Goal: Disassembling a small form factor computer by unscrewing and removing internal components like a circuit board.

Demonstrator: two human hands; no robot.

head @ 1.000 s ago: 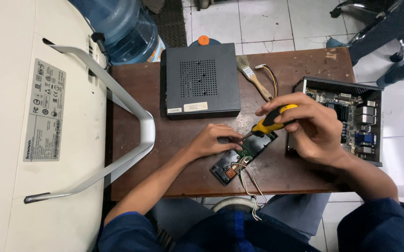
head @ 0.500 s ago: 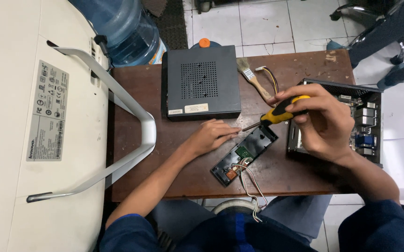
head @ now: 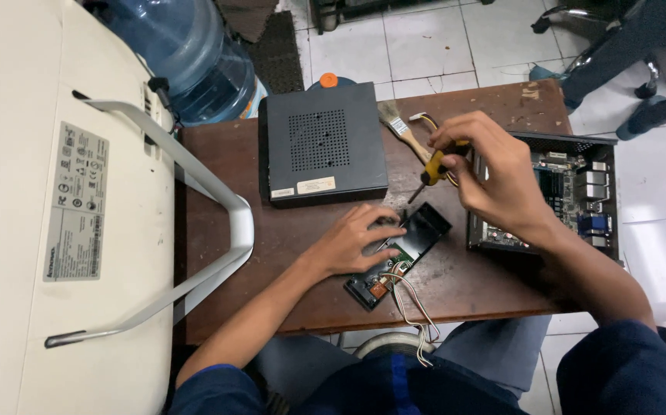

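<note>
- The large white all-in-one monitor [head: 56,223] lies face down at the left with its grey metal stand [head: 194,200] jutting over the brown wooden table [head: 287,284]; an elbow knock could shift it.
- The open black computer chassis with exposed green board [head: 571,192] sits at the table's right edge, just beside the right forearm, so a nudge could tip it off.
- The small black module with a green circuit board [head: 398,253] lies mid-table under the left hand [head: 356,242], fingers spread flat and pressing it; its loose white wires [head: 414,307] hang over the front edge and could snag.
- The right hand [head: 494,173] is clamped on the yellow-and-black screwdriver [head: 434,165], its tip lifted clear of the module; a slip could gouge the board.
</note>
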